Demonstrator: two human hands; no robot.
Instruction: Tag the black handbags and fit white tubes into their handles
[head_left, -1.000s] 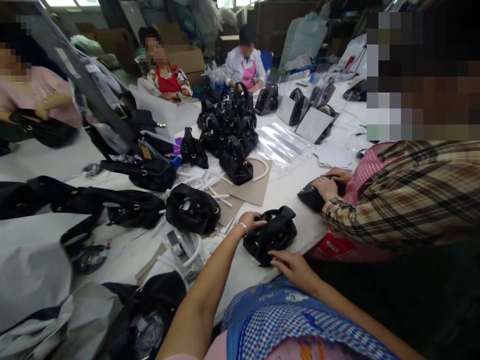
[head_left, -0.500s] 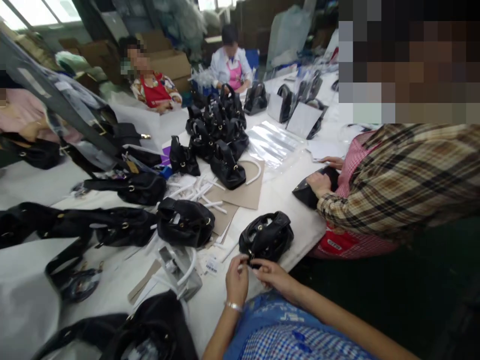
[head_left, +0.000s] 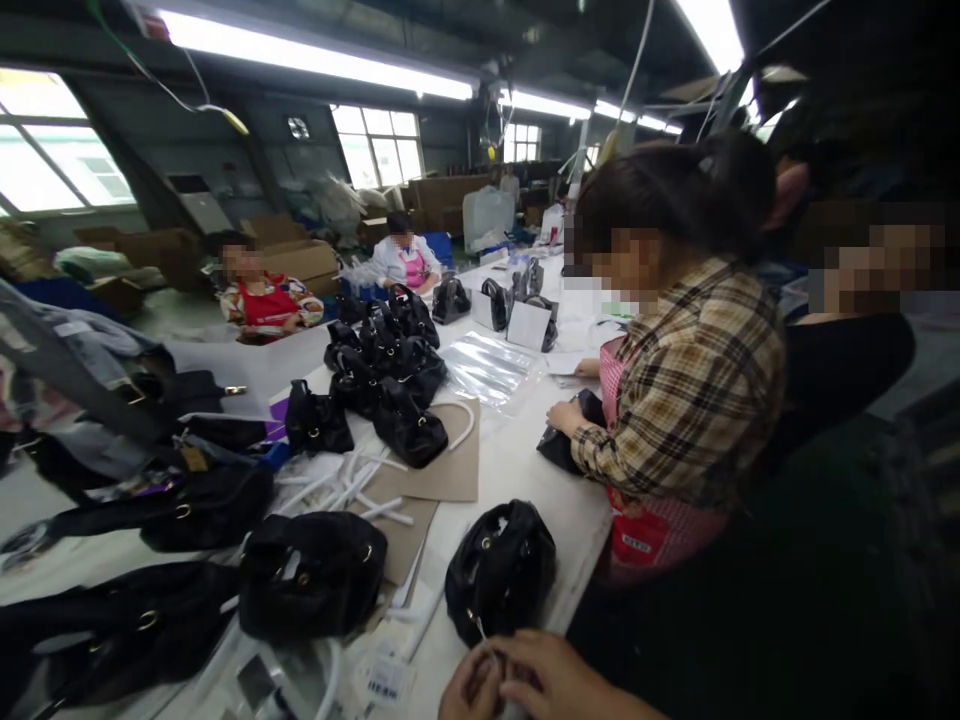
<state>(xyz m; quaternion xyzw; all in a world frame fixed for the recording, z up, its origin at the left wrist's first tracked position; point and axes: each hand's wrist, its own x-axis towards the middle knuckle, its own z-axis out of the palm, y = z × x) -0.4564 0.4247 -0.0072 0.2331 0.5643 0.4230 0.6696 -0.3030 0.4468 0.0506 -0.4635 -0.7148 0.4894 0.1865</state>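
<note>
through my remote feed, left of the near black bag, i see another black bag on the tabletop, then a barcode label. the near black bag sits close to the tabletop's edge. at its front, my left hand and right hand are bunched together; i cannot tell what they hold. right of it, a co-worker's hand rests on a black item.

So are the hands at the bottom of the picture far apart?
No, the left hand and right hand are close together, just in front of a black bag.
</note>
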